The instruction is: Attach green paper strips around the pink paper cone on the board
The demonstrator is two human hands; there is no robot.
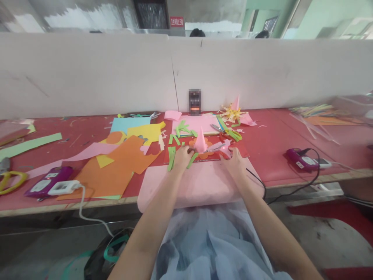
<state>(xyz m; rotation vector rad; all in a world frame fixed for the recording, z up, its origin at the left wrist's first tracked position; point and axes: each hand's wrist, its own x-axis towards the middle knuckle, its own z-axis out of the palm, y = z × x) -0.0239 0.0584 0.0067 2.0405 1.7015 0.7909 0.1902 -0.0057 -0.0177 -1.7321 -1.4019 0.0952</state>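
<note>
A pink paper cone [201, 142] stands point up on an orange flower-shaped paper piece [206, 154] in front of me. My left hand [183, 156] has its fingers closed at the left side of the cone's base. In my right hand [233, 158] is a pink glue gun [225, 147] with a small light on, its nozzle pointing left to the cone. The red mat [239, 150] lies under this work. Green paper strips [171, 155] lie beside my left hand, one of them near its fingertips.
Green-handled scissors [233, 134] lie behind the glue gun. A finished-looking cone with yellow fringe [233, 112] stands at the back. Orange paper sheets [110, 171] spread to the left. Purple power strips [49, 181] with cords sit on both sides. A phone [195, 102] leans against the partition.
</note>
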